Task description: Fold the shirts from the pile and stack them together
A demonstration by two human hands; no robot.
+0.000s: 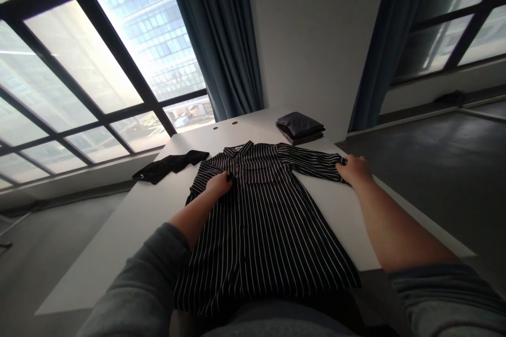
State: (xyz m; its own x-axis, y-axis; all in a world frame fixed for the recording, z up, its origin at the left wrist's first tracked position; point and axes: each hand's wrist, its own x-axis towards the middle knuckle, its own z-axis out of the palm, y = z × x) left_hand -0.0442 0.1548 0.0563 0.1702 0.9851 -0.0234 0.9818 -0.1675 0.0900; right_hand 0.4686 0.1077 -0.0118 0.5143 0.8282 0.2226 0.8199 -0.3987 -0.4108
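A black shirt with white stripes (264, 221) lies spread front up, its collar away from me and its hem at the near edge. My right hand (356, 169) is closed on the cuff of the sleeve (312, 160), which stretches out to the right. Over the left side of the chest, my left hand (220, 185) is closed, with dark cloth showing at its fingertips. The other sleeve (203, 172) lies bent beside the left hand, partly hidden by it.
The shirt rests on a white table (130, 242). A crumpled black cloth (169, 166) lies to the left. Folded dark garments (299, 126) are stacked at the far right, near a white pillar (312, 37). Two small holes (234, 122) show in the far tabletop.
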